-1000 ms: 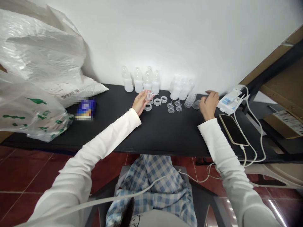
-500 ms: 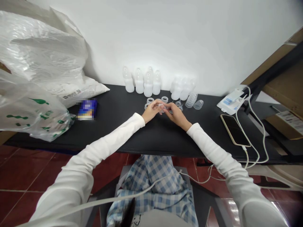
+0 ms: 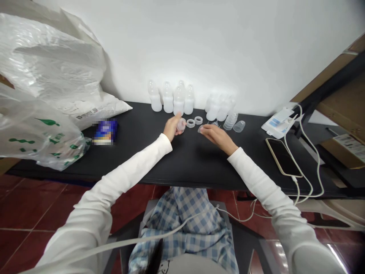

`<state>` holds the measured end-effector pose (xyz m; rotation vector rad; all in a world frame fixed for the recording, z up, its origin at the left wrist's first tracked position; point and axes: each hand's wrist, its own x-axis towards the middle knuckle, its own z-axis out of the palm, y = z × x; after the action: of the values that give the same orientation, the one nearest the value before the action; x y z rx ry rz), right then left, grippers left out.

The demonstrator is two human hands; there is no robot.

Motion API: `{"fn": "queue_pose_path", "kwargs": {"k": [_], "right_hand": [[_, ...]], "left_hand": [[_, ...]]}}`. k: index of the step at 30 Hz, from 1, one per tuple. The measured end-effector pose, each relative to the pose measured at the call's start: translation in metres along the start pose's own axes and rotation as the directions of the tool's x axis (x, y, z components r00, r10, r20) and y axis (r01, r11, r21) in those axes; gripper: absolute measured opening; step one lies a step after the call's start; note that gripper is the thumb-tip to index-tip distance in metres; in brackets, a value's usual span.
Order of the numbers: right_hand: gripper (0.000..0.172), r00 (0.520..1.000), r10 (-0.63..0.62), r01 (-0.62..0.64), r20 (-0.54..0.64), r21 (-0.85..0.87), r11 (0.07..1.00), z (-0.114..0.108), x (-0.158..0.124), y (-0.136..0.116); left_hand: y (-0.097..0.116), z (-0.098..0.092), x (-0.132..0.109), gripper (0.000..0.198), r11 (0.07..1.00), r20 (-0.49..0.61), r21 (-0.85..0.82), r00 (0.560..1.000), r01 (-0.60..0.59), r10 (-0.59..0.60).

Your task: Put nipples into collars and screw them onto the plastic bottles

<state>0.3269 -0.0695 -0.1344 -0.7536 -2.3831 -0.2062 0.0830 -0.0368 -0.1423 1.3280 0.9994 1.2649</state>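
A clear silicone teat [image 3: 181, 124] is gripped in the left hand [image 3: 172, 128], whose fingers curl closed around it over the matte black tabletop [image 3: 182, 167]. The right hand [image 3: 218, 136] stretches out flat-fingered, its fingertips [image 3: 204, 129] at a small clear piece [image 3: 200, 129]; whether they grip it cannot be told. Two clear round plastic rings [image 3: 194, 121] lie between the hands. Behind them stand frosted plastic baby bottles [image 3: 168, 101] against the white wall [image 3: 228, 45]. A stack of clear plastic cups [image 3: 229, 121] lies to the right, just beside one clear cup [image 3: 238, 126]. Farther right rests a black smartphone [image 3: 282, 157] with a white cable [image 3: 312, 163]; far left, a blurred blue packet [image 3: 105, 132] sits beside a white plastic bag with green print [image 3: 37, 129].
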Motion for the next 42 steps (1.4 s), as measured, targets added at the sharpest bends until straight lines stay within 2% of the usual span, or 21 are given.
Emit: {"fn": "queue_pose_path", "kwargs": {"k": [2,4,7,10,14,17,19,20,23,25,27,28,32,38,42], "right_hand": [[0.025,0.996,0.085,-0.087,-0.033,-0.065,0.994,-0.011,-0.004,0.011],[0.029,0.980,0.195,-0.200,-0.048,-0.143,0.969,-0.021,-0.007,0.021],[0.033,0.932,0.359,-0.359,-0.048,-0.264,0.896,-0.033,-0.011,0.032],[0.032,0.873,0.487,-0.464,-0.012,-0.326,0.824,-0.040,-0.013,0.037],[0.026,0.792,0.605,-0.535,0.081,-0.384,0.752,-0.045,-0.013,0.037],[0.025,0.740,0.652,-0.538,0.167,-0.434,0.722,-0.047,-0.011,0.035],[0.025,0.695,0.679,-0.532,0.238,-0.465,0.708,-0.047,-0.009,0.033],[0.025,0.669,0.692,-0.528,0.271,-0.482,0.699,-0.046,-0.008,0.032],[0.028,0.610,0.726,-0.516,0.318,-0.536,0.668,-0.045,-0.007,0.029],[0.033,0.610,0.737,-0.511,0.292,-0.566,0.647,-0.044,-0.007,0.028],[0.037,0.628,0.741,-0.510,0.239,-0.592,0.624,-0.044,-0.008,0.028],[0.040,0.634,0.744,-0.512,0.212,-0.606,0.609,-0.045,-0.008,0.028],[0.046,0.636,0.757,-0.510,0.150,-0.655,0.558,-0.046,-0.009,0.028],[0.045,0.676,0.726,-0.502,0.121,-0.646,0.575,-0.044,-0.010,0.028],[0.045,0.680,0.722,-0.507,0.129,-0.628,0.590,-0.042,-0.010,0.028]], "left_hand": [[-0.006,-0.021,0.012,0.058,0.995,-0.180,0.029,0.979,-0.097,0.101],[-0.013,-0.041,0.020,0.047,0.983,-0.296,0.096,0.938,-0.158,0.180],[-0.023,-0.059,0.020,0.038,0.971,-0.355,0.229,0.923,-0.067,0.147],[-0.025,-0.064,0.013,0.033,0.915,-0.337,0.400,0.937,0.055,0.091],[-0.022,-0.061,0.007,0.021,0.738,-0.254,0.670,0.958,0.075,0.133],[-0.019,-0.055,0.005,0.011,0.622,-0.201,0.782,0.959,0.034,0.201],[-0.014,-0.048,0.003,0.015,0.575,-0.103,0.814,0.955,-0.080,0.279],[-0.010,-0.043,0.004,0.020,0.552,-0.017,0.817,0.949,-0.168,0.315],[-0.001,-0.022,0.011,0.034,0.484,0.314,0.751,0.888,-0.449,0.337],[0.001,-0.004,0.022,0.038,0.453,0.485,0.696,0.830,-0.557,0.276],[-0.002,0.012,0.035,0.042,0.427,0.566,0.685,0.801,-0.590,0.197],[-0.004,0.018,0.041,0.044,0.421,0.578,0.694,0.801,-0.584,0.158],[-0.014,0.026,0.049,0.049,0.396,0.508,0.774,0.858,-0.493,0.076],[-0.014,0.004,0.022,0.044,0.288,0.344,0.886,0.932,-0.362,0.113],[-0.008,-0.013,0.005,0.038,0.252,0.256,0.930,0.963,-0.268,0.081]]}}
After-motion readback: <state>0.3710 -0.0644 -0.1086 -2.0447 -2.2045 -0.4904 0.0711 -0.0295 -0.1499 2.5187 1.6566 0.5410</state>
